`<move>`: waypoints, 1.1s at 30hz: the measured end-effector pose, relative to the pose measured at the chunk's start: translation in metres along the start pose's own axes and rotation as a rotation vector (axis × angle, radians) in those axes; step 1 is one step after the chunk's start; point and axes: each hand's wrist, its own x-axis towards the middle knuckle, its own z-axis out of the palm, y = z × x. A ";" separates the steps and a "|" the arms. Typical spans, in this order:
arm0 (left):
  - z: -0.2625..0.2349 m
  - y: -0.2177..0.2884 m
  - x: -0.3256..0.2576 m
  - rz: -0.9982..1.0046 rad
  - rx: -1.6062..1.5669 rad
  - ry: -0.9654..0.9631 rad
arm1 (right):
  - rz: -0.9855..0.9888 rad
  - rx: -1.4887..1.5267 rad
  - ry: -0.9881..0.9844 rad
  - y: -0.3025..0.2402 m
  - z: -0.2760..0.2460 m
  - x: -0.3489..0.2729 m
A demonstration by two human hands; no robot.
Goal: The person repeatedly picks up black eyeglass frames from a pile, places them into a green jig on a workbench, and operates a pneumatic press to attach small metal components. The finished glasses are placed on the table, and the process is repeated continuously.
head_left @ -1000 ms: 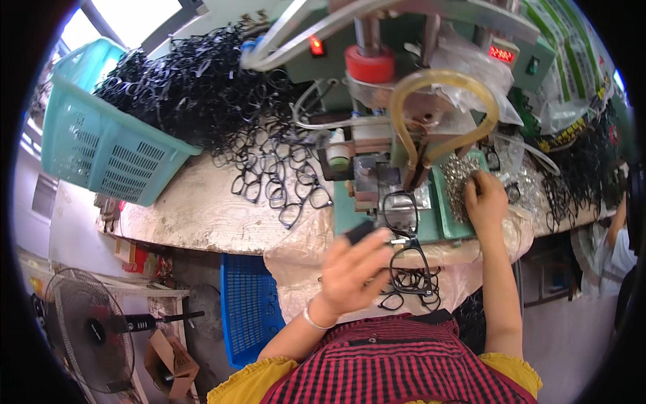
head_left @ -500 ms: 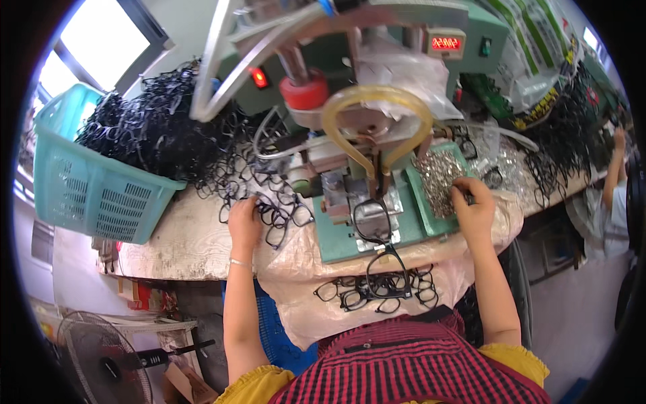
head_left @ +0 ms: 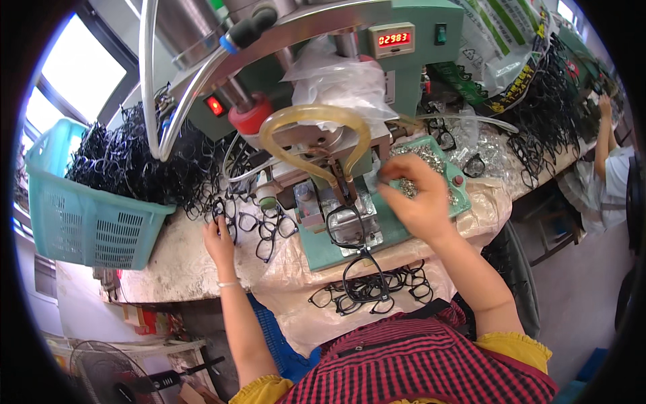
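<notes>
My left hand is at the near edge of the loose black eyeglass frames, its fingers closed on one dark eyeglass frame. My right hand hovers between the press's metal fixture and a green tray of small metal parts. Its thumb and forefinger are bent toward each other; whatever lies between them is too small to make out. A black eyeglass frame hangs at the front of the metal fixture, below a yellowish bent tube.
A turquoise basket and a heap of black frames stand at the left. More frames lie on cloth at my lap. The green press rises ahead with a lit display. At the far right a person's arm shows.
My right hand has left the tray of small parts and moved left toward the fixture. My left hand has shifted left among the loose frames. The view has turned slightly.
</notes>
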 end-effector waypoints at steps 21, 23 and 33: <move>-0.087 0.261 -0.029 0.480 -1.016 0.072 | 0.247 0.316 -0.075 -0.018 0.039 -0.003; -0.089 0.263 -0.027 0.439 -1.065 0.035 | 0.220 0.332 -0.089 -0.015 0.040 -0.003; -0.092 0.270 -0.029 0.406 -1.087 0.042 | 0.156 0.507 -0.021 -0.004 0.051 -0.017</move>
